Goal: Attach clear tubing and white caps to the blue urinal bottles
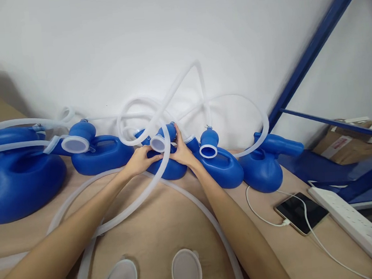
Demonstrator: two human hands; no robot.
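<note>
In the head view, my left hand (141, 160) is closed around the left side of a blue portable urinal bottle (172, 171). My right hand (182, 149) grips its right side, fingers reaching up along the blue funnel-shaped head (169, 132). A pale translucent cap (158, 144) covers that head's mouth, facing me. One white corrugated hose (154, 183) loops in front of the bottle and hides part of it. To the right sits another blue bottle (223, 169) with an uncapped, white-rimmed mouth (208, 151). A capped blue bottle (104, 157) lies to the left.
More blue bottles stand at the far left (20, 184) and right (263, 171). Two pale round caps (186, 272) lie on the brown table near me. A phone (301, 213) with a white cable and a power strip (350, 225) lie right, beside a blue metal rack (314, 41).
</note>
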